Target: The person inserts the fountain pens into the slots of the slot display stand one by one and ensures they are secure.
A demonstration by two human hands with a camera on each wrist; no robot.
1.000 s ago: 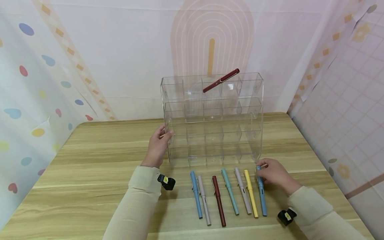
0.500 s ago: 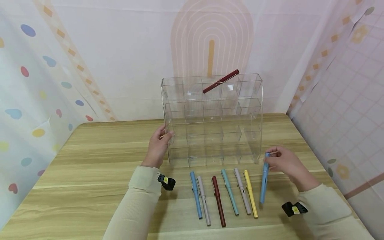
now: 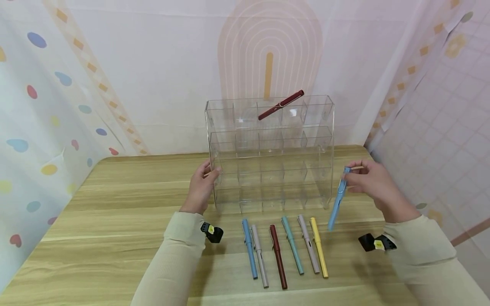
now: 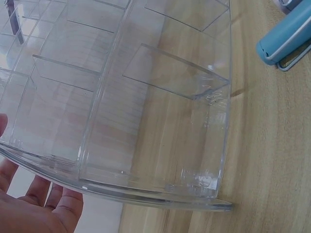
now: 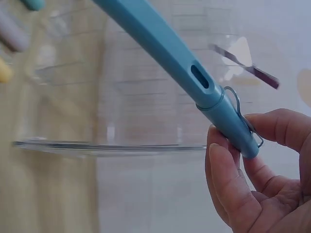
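A clear acrylic compartment rack (image 3: 272, 163) stands upright on the table. My left hand (image 3: 200, 187) holds its left side wall; in the left wrist view several fingers (image 4: 65, 208) lie outside that wall. My right hand (image 3: 373, 180) pinches a blue pen (image 3: 337, 204) by its cap end, to the right of the rack and off the table. The right wrist view shows the cap (image 5: 233, 128) between thumb and fingers, with the barrel slanting away. A dark red pen (image 3: 281, 105) lies slanted across the top of the rack.
Before the rack lie another blue pen (image 3: 249, 248), two greyish-lilac pens (image 3: 260, 255) (image 3: 308, 243), a dark red pen (image 3: 278, 256), a teal pen (image 3: 292, 244) and a yellow pen (image 3: 319, 247). Patterned curtains (image 3: 172, 76) hang behind the wooden table (image 3: 126, 204) and along both sides.
My right hand has lifted the blue pen from the right end of the row, carrying it up and slightly right. My left hand stays on the rack.
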